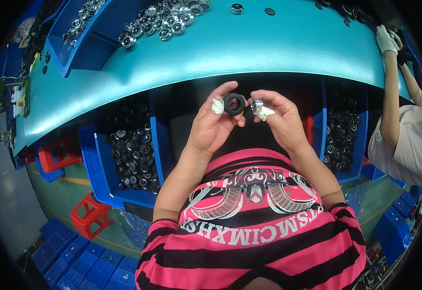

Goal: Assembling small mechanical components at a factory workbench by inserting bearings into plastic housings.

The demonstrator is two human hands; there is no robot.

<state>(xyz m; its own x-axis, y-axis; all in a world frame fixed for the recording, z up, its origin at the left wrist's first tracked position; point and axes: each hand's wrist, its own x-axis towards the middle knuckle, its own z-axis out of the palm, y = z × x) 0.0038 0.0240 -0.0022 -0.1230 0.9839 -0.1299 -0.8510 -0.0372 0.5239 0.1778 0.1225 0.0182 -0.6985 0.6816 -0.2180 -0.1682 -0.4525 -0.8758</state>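
Note:
My left hand (207, 126) is closed around a small black rubber ring (227, 105), like a toy tyre, its hole facing up toward me. Close beside it on the right, a shiny chrome hub-like piece (256, 103) is pinched between the thumb and fingers of my right hand (287, 124). The ring and the chrome piece are near each other but apart. White wrapping covers a finger of my left hand and the thumb area of my right. Both hands are held in front of the near edge of the teal table (269, 53).
Below the table, a left blue bin (100, 162) and a right blue bin (323, 121) hold many black wheels. Chrome hubs (172, 20) lie on the table beside a blue tray (66, 63). At right, a co-worker's gloved hand (386, 41) works. A red stool (89, 216) stands left.

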